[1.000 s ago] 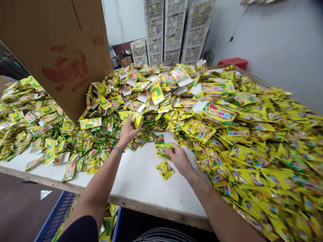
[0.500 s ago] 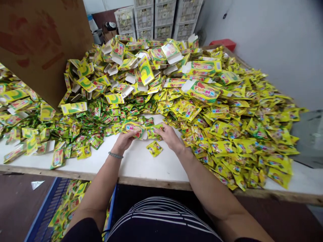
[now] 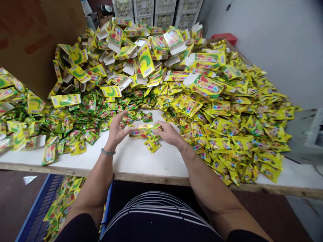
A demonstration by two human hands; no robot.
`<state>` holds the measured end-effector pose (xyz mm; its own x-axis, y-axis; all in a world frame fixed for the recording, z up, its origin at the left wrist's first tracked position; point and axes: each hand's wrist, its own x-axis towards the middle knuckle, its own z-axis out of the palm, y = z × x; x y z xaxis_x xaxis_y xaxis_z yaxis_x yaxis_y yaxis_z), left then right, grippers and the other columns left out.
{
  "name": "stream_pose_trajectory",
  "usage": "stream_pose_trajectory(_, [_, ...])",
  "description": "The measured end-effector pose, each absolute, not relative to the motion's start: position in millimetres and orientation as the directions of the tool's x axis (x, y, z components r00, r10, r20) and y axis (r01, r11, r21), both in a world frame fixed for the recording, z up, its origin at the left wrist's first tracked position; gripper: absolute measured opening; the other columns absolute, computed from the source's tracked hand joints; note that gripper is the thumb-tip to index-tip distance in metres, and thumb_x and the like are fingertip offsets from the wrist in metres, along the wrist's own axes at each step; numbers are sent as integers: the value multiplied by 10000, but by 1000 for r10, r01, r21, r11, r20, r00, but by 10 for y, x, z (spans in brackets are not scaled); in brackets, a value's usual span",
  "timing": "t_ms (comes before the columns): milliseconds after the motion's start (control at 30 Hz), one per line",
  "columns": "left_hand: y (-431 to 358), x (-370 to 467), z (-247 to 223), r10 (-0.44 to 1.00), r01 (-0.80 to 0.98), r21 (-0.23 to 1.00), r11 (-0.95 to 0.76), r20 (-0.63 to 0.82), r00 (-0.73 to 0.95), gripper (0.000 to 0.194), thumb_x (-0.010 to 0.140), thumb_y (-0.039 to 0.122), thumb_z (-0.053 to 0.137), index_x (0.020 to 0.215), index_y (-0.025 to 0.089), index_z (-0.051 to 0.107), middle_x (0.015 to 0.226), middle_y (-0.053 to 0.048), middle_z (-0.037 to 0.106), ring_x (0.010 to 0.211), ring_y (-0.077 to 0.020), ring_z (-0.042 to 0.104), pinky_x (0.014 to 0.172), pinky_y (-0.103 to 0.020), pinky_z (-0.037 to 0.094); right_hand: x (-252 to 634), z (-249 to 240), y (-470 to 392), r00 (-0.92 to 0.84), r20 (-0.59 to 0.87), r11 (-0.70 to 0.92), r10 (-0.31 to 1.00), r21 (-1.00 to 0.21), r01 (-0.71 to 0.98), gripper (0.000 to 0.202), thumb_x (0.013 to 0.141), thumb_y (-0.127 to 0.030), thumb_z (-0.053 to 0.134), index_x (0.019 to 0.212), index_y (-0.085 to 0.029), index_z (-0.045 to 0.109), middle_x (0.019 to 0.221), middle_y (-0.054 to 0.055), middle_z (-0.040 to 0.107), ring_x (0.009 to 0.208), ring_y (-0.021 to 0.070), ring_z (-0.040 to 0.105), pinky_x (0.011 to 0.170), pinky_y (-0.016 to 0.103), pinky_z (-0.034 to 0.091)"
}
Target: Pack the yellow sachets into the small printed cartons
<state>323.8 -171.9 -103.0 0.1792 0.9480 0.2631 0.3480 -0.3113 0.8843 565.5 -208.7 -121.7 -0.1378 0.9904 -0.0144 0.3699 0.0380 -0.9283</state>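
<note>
My left hand (image 3: 116,131) has its thumb and fingers spread apart. The thumb tip is close by the left end of a small yellow-and-green candy box (image 3: 138,133) on the white tabletop; whether it touches the box I cannot tell. My right hand (image 3: 168,133) pinches a small green-and-yellow candy packet (image 3: 155,128) at the right end of the box. Below that, a yellow candy packet (image 3: 151,146) lies flat on the table, partly under the held one.
Yellow packets (image 3: 227,124) are heaped on the right, green packets (image 3: 88,107) on the left. Small cartons (image 3: 146,64) pile up behind. A large cardboard box (image 3: 37,43) leans in at upper left. A blue crate (image 3: 37,208) of packets stands below the table edge (image 3: 151,179).
My left hand has let go of the candy box, opened and shifted left. The box now lies lower, showing a narrow side. My right hand still pinches the packet. The view has shifted slightly.
</note>
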Motion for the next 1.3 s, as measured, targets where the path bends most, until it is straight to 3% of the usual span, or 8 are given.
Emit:
stream_pose_trajectory(133, [-1782,3306,-1064,840,560,706,-433,91,534,367,769,406,747,1082,216,724,1018,-70,737,954,-237,645,827,-311,463,5732,-1247,-2082,-185,-44,30,982,-924,381,207,789,-408,633,838,-207,630,658,-34,557,620,140,481,573,255,377])
stream_pose_trajectory(300, [-1827,3451,-1213,892,582,772,-255,-45,450,385,852,528,628,964,173,725,714,-16,665,626,-144,545,576,-251,364,5762,-1334,-1974,87,50,40,995,-994,106,316,790,-499,657,915,-213,605,736,-14,597,680,162,554,663,291,475])
stream_pose_trajectory(367, [-1817,3447,-1258,903,478,860,-180,-49,427,426,854,558,616,966,158,711,732,-18,665,624,-134,539,561,-240,366,5763,-1351,-1936,166,85,70,982,-993,94,345,799,-535,650,934,-222,597,757,-7,609,715,172,573,687,299,488])
stream_pose_trajectory(467, [-1811,3429,-1299,901,358,930,-88,-79,428,455,853,574,614,982,144,693,750,-22,668,617,-122,533,547,-229,376,5752,-1333,-1928,82,87,71,993,-982,176,370,794,-569,651,913,-223,601,743,-5,614,716,180,579,670,296,481])
stream_pose_trajectory(700, [-1875,3531,-1278,879,214,975,62,-155,450,455,786,568,702,927,136,689,772,-28,678,637,-116,556,567,-222,416,5756,-1190,-1997,-47,90,101,995,-891,443,181,827,-366,630,897,-200,645,653,-24,564,617,152,496,625,277,392])
stream_pose_trajectory(867, [-1899,3606,-1268,891,153,980,126,-179,416,487,743,582,733,920,131,683,755,-28,684,608,-115,563,566,-229,434,5824,-1191,-1989,-88,78,109,993,-896,430,197,838,-386,623,902,-205,668,602,-50,480,576,139,419,583,264,344])
stream_pose_trajectory(1067, [-1894,3628,-1344,908,236,972,11,-109,405,414,687,448,825,934,140,701,812,-24,702,694,-135,603,604,-224,458,5749,-1284,-1948,-68,190,200,979,-880,431,181,806,-312,668,948,-209,715,940,34,676,838,190,594,766,303,456])
stream_pose_trajectory(1300, [-1901,3670,-1301,829,-3,948,318,-276,487,586,530,301,925,1041,134,690,899,-43,756,760,-167,686,756,-292,543,5522,-1386,-1976,-3,332,297,943,-837,459,199,863,-265,617,1036,-224,707,1032,79,683,991,236,631,928,378,492])
